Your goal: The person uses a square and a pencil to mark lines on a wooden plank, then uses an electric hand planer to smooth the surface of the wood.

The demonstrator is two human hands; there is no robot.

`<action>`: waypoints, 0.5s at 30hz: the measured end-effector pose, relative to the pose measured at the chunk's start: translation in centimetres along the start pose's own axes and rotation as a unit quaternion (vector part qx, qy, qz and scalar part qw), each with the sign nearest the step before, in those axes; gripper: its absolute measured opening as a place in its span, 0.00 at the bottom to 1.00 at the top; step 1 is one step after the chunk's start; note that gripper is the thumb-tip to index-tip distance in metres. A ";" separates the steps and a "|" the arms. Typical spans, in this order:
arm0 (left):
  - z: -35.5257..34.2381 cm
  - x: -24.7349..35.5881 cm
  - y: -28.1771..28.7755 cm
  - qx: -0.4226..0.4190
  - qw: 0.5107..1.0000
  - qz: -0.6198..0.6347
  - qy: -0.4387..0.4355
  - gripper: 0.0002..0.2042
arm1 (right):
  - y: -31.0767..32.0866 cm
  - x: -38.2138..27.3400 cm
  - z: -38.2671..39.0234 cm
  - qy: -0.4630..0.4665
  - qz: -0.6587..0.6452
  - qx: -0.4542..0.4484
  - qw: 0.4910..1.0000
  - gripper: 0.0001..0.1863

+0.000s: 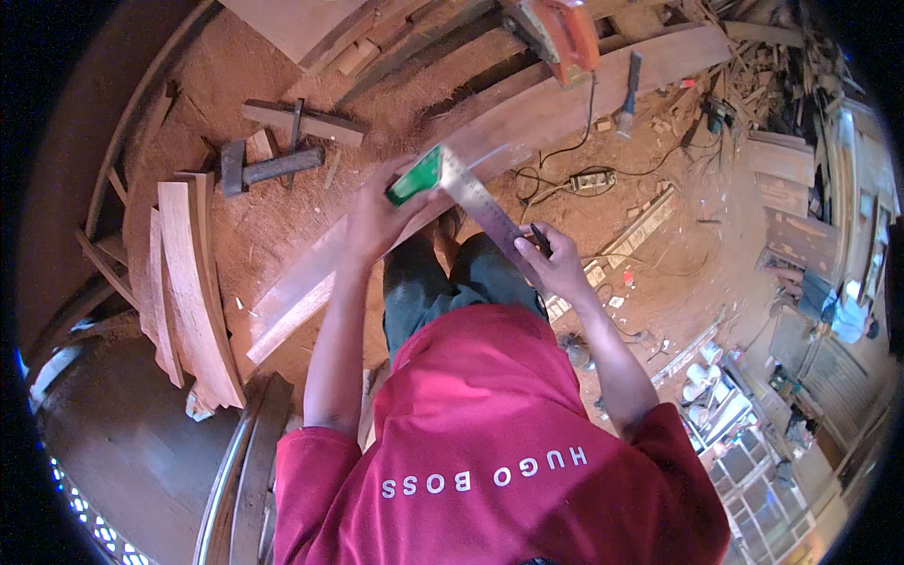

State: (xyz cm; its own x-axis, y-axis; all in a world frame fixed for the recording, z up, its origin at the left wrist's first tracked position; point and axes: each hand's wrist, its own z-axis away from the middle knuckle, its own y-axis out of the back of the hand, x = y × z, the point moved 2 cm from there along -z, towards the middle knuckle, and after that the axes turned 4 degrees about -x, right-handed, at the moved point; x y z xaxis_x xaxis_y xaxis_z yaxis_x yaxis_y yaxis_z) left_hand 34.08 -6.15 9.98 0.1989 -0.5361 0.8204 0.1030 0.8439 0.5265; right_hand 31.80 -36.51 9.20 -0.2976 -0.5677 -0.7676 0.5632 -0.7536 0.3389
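Note:
My left hand (pixel 375 218) is closed around the green handle (pixel 415 176) of a try square, above a long wooden board in front of my legs. From the handle, the square's metal blade (pixel 482 209) slants down to the right. Its far end meets my right hand (pixel 557 266), whose fingers are closed on a dark pen (pixel 540 239) and against the blade. The long board (pixel 301 294) runs from lower left to upper right beneath my left hand. I cannot tell whether the square touches the board.
A hammer (pixel 282 167) lies at the left, near curved wooden planks (pixel 196 282). An orange power tool (pixel 573 47) and a chisel (pixel 629 94) rest at the far side. A power strip (pixel 593 180) with cords lies on the sawdust-covered ground. Wood scraps (pixel 800 75) are piled far right.

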 end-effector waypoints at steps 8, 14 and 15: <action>-1.1 -2.7 -7.4 0.101 0.975 -0.200 0.012 0.31 | -2.0 2.7 -1.5 -0.156 0.038 -0.025 0.987 0.17; -1.6 -3.0 -7.9 0.082 0.974 -0.210 0.024 0.28 | 1.0 0.3 -3.8 -0.065 -0.149 0.103 0.981 0.16; -1.8 -2.7 -7.9 0.087 0.972 -0.217 0.019 0.28 | 1.3 -0.6 -4.9 0.005 -0.161 0.122 0.979 0.18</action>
State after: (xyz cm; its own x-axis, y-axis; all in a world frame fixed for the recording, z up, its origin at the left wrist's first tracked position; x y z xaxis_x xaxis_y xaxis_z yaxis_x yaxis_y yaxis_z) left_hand 34.47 -11.38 3.19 0.2092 -0.8371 0.5055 0.0192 0.5204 0.8537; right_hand 36.49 -35.49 7.38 -0.4221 -0.2847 -0.8607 0.2390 -0.9508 0.1973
